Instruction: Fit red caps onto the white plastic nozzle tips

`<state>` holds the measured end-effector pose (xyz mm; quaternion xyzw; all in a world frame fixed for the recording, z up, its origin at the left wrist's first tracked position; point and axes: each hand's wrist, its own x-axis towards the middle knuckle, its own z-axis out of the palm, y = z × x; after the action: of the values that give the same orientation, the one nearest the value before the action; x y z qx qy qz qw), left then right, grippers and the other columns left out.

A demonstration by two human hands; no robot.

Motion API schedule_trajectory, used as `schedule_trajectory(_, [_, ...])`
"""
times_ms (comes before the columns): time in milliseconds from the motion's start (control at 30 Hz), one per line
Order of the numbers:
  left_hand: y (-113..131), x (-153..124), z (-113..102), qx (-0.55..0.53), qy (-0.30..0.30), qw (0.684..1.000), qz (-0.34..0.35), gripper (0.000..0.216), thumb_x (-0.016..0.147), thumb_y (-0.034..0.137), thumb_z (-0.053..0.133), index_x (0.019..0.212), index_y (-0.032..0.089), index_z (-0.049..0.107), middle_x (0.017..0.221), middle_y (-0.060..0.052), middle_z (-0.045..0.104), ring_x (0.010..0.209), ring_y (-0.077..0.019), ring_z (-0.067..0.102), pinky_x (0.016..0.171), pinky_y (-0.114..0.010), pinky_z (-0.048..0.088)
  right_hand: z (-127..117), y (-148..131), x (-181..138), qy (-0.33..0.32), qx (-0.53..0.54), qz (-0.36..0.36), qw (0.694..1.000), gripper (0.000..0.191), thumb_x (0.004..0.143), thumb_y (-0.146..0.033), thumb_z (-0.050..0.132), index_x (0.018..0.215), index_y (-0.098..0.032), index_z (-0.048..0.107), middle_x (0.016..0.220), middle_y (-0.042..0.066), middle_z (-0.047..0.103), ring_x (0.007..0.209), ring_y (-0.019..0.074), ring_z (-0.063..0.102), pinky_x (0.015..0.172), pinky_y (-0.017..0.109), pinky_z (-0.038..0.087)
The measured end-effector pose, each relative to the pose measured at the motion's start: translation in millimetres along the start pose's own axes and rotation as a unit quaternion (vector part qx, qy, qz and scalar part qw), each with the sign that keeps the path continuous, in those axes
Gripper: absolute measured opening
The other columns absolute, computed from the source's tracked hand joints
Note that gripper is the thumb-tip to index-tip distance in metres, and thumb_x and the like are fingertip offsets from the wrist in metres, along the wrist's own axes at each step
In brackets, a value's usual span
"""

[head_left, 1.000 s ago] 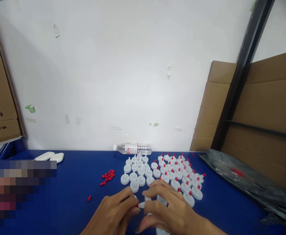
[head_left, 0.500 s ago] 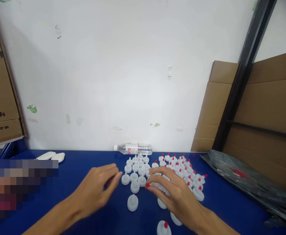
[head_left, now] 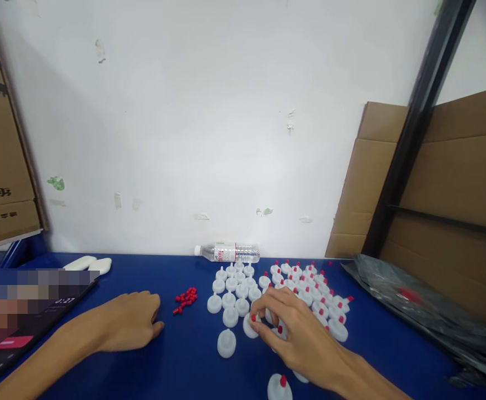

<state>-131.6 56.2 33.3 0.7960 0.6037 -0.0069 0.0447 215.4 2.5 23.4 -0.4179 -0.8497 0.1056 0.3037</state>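
My right hand pinches a small red cap between thumb and fingertips, at the spout of a white plastic nozzle lid. Whether the cap is fully seated cannot be seen. My left hand is over the table with curled fingers; their inner side is hidden. Just right of it lies a loose pile of red caps. Bare white nozzle lids stand in a cluster mid-table, one nearer lid apart. Red-capped lids are grouped beyond and beside my right hand, which covers some.
A clear plastic bottle lies along the wall. On the left are a phone, partly blurred out, and two white rounded objects. Grey plastic bags and cardboard border the right side. A cardboard box stands left.
My left hand has moved left, away from the bare lids, uncovering the red cap pile and part of the phone. My right hand remains near the same spot, with a lid now visible under its fingertips.
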Motion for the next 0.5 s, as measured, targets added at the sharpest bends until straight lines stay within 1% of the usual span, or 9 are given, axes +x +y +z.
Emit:
schedule_trajectory(133, [-2, 0, 1, -0.011, -0.010, 1.000, 0.010, 0.013, 0.072, 0.032, 0.056, 0.063, 0.023, 0.060, 0.065, -0.008, 0.069, 0.058, -0.0265, 0.067, 0.051, -0.031, 0.037, -1, 1, -1, -0.037, 0.005, -0.015, 0.999, 0.008, 0.097, -0.018, 0.063, 0.099, -0.026, 0.065, 0.094, -0.001, 0.068, 0.089, 0.0200, 0.061, 0.089, 0.039, 0.047])
schedule_trajectory(233, [0, 0, 0, -0.014, -0.017, 1.000, 0.016, 0.011, 0.071, 0.030, 0.055, 0.064, 0.023, 0.061, 0.066, -0.007, 0.069, 0.058, -0.0247, 0.065, 0.052, -0.030, 0.037, -1, 1, -2, -0.047, -0.012, -0.038, 0.998, 0.013, 0.094, -0.014, 0.062, 0.101, -0.025, 0.065, 0.100, 0.000, 0.068, 0.095, 0.0207, 0.062, 0.096, 0.042, 0.045])
schedule_trajectory(367, [9, -2, -2, -0.014, -0.023, 0.999, 0.027, 0.016, 0.077, 0.030, 0.052, 0.066, 0.023, 0.061, 0.072, -0.007, 0.072, 0.062, -0.0243, 0.066, 0.053, -0.030, 0.035, -2, 2, -3, -0.051, -0.027, -0.054, 0.997, 0.016, 0.095, -0.015, 0.060, 0.106, -0.026, 0.064, 0.109, 0.000, 0.068, 0.106, 0.0211, 0.060, 0.101, 0.040, 0.042])
schedule_trajectory(433, [14, -2, -4, -0.009, -0.023, 0.999, 0.037, 0.019, 0.080, 0.031, 0.050, 0.066, 0.023, 0.060, 0.076, -0.007, 0.073, 0.066, -0.0257, 0.067, 0.055, -0.031, 0.035, -3, 2, -3, -0.061, -0.027, -0.054, 0.996, 0.012, 0.096, -0.018, 0.062, 0.105, -0.026, 0.064, 0.109, -0.001, 0.069, 0.107, 0.0201, 0.059, 0.102, 0.039, 0.041])
schedule_trajectory(500, [18, -3, -7, -0.004, -0.020, 0.999, 0.046, 0.021, 0.084, 0.032, 0.049, 0.068, 0.024, 0.060, 0.079, -0.007, 0.073, 0.071, -0.0272, 0.067, 0.059, -0.032, 0.036, -3, 3, -2, -0.069, -0.037, -0.057, 0.995, 0.010, 0.097, -0.018, 0.061, 0.100, -0.026, 0.064, 0.105, -0.002, 0.070, 0.105, 0.0196, 0.059, 0.102, 0.038, 0.040])
